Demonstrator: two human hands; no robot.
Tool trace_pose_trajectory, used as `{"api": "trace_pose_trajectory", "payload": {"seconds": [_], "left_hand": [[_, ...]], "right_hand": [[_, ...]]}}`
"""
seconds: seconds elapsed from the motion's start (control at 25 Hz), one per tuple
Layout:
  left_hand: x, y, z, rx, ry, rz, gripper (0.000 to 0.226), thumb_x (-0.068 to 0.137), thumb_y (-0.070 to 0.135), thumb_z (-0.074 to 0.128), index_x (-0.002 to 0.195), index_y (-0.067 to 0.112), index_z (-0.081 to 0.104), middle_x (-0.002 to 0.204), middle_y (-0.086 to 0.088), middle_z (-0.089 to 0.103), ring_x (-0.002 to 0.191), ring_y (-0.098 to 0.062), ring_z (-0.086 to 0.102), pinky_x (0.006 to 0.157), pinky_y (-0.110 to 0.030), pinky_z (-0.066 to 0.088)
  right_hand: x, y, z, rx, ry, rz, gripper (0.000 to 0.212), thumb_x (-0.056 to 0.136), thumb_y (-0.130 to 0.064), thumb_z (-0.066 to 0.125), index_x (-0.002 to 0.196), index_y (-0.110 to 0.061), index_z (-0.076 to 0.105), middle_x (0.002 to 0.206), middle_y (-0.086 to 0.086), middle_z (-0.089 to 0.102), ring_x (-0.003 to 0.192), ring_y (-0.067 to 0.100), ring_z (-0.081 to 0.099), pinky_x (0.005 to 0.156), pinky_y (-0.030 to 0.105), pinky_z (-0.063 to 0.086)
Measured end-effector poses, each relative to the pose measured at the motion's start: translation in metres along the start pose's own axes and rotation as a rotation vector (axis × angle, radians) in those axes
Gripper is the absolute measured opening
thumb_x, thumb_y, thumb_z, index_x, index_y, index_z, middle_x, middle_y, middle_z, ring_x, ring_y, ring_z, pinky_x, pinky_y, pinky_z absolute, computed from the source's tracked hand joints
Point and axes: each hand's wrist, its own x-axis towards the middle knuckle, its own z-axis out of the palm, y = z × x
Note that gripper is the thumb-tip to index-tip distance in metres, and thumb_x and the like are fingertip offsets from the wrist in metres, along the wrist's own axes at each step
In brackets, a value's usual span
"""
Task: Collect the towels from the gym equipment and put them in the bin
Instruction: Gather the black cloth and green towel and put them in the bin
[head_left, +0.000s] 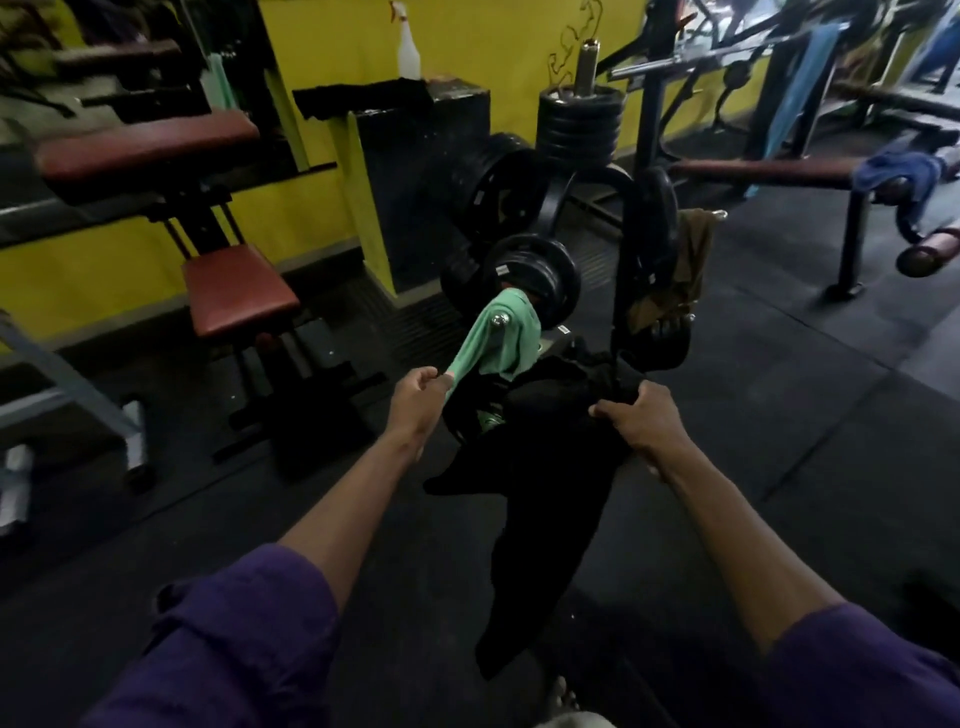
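Over the chrome peg (500, 318) of the weight rack (631, 270), a green towel (506, 332) hangs draped, one end pulled out toward the left hand (415, 397), whose fingers (435, 375) pinch that corner tight. The right hand (641, 423) holds a black towel (545, 467), fingers curled closed around a bunched top edge while the rest hangs slack toward the floor. Both cloths look light, limp and soft, so they should fold and slide rather than resist; the green one is thin and probably slips off the smooth peg with a steady pull along the peg's length, though a sideways tug could snag it against the black plates (530, 275) just behind. A grip on a gathered handful seems safer than a corner, since a corner pinch lets the cloth swing and drag. More towels remain: a brown one (685, 260) hangs on the rack's right side, a blue one (898, 174) lies heaped on the bench surface (758, 170) beyond, and another blue one (802, 78) hangs behind it. No bin is in view.
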Motion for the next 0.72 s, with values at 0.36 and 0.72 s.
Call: {"api": "trace_pose_trajectory", "payload": {"seconds": [0.36, 0.72], "left_hand": [[0.170, 0.015, 0.119, 0.254, -0.138, -0.016, 0.052, 0.093, 0.034, 0.066, 0.138, 0.009, 0.057, 0.127, -0.007, 0.066, 0.110, -0.021, 0.063, 0.097, -0.034, 0.051], [0.358, 0.016, 0.193, 0.760, -0.347, 0.165, 0.063, 0.093, 0.018, 0.061, 0.151, 0.004, 0.040, 0.148, -0.021, 0.050, 0.135, -0.038, 0.048, 0.109, -0.039, 0.039]], "right_hand": [[0.155, 0.013, -0.032, 0.001, 0.092, 0.073, 0.031, 0.077, -0.021, 0.082, 0.093, -0.012, 0.056, 0.091, 0.009, 0.067, 0.078, 0.020, 0.067, 0.053, 0.028, 0.052], [0.284, 0.029, -0.028, -0.109, 0.135, 0.215, 0.034, 0.077, -0.022, 0.083, 0.098, -0.009, 0.059, 0.096, 0.012, 0.069, 0.084, 0.024, 0.068, 0.064, 0.039, 0.060]]}}
